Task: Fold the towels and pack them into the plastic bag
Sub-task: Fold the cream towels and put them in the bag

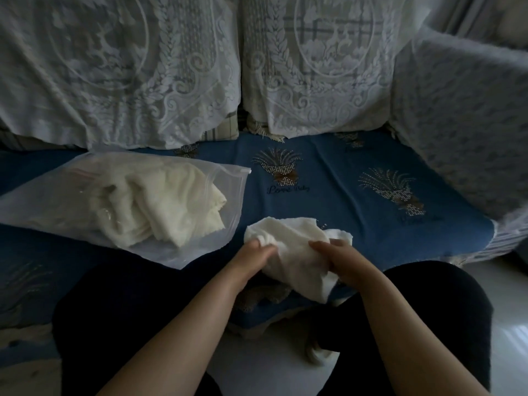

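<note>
Left hand and right hand both clutching crumpled cream terry towel at blue embroidered sofa seat edge. Farther left, clear plastic zip bag holding cream folded towels.

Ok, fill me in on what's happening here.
A person sits at a blue sofa seat, working a white towel with both hands. The left hand pinches its left edge and the right hand grips its right side; the towel is bunched, not yet neatly folded. To the left lies a clear plastic bag that already holds pale towels. The one in hand has yet to go in.
</note>
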The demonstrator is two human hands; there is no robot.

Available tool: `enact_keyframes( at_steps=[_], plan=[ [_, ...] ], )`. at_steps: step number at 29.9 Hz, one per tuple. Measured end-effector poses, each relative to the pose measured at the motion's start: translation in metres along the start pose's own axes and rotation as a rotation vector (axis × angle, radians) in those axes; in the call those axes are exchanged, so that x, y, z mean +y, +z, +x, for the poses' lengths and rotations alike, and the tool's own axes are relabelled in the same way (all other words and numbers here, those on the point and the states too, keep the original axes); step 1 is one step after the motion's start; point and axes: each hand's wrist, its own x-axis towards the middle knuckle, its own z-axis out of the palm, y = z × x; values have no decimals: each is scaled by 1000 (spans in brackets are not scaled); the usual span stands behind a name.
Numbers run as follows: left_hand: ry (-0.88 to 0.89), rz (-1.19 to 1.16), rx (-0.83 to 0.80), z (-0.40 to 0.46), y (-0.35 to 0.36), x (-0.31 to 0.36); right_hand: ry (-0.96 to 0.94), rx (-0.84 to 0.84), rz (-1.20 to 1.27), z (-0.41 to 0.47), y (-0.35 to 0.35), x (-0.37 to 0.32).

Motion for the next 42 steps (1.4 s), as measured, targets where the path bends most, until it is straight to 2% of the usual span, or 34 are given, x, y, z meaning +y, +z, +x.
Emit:
enact_keyframes(
  at_steps=[2, 4, 6, 8, 11, 14, 16, 18, 21, 23, 26, 27, 28, 30, 31, 32, 34, 36, 39, 40, 42],
  plan=[
    [151, -89, 109, -4, -7, 14, -110, -72, -31, -20, -5, -12],
    [204, -372, 136, -11, -17, 33, -215, -234, 94, -37, -13, -26],
    [266, -703, -27, -17, -31, 53, -328, -367, 269, -57, -18, -46],
    [312, -818, -215, -26, -43, 70, -445, -376, 414, -73, -23, -67],
    [303, -597, -394, -36, -45, 76, -542, -351, 513, -88, -28, -88],
    [207, -290, -424, -33, -52, 71, -552, -338, 419, -88, -34, -94],
    [129, -158, -294, -28, -63, 73, -489, -272, 314, -85, -41, -92],
    [93, -72, -79, -22, -73, 77, -387, -154, 218, -81, -47, -90],
    [159, 119, 178, -16, -79, 87, -205, 164, -44, -71, -57, -91],
    [173, 313, 236, -15, -78, 99, -181, 308, -197, -63, -63, -94],
    [58, 520, 270, -12, -77, 123, -227, 227, -32, -56, -72, -103],
    [51, 461, 258, -10, -78, 130, -240, 145, 76, -55, -75, -108],
    [39, 288, 224, -5, -82, 135, -264, 61, 170, -55, -79, -113],
    [17, -171, 38, 2, -89, 142, -325, -20, 211, -52, -85, -122],
    [38, -320, -63, 5, -93, 142, -348, -17, 179, -50, -88, -124],
    [73, -381, -136, 10, -96, 141, -367, 3, 136, -47, -90, -126],
    [136, -305, -187, 16, -91, 143, -399, 28, 4, -42, -90, -130],
    [207, -124, -97, 21, -82, 149, -429, 69, -320, -34, -87, -137],
    [413, 298, 268, 31, -74, 165, -440, 243, -936, -12, -84, -154],
    [502, 428, 404, 34, -73, 172, -469, 334, -1020, -5, -85, -160],
    [674, 577, 630, 38, -75, 184, -593, 546, -982, 0, -90, -170]
  ],
)
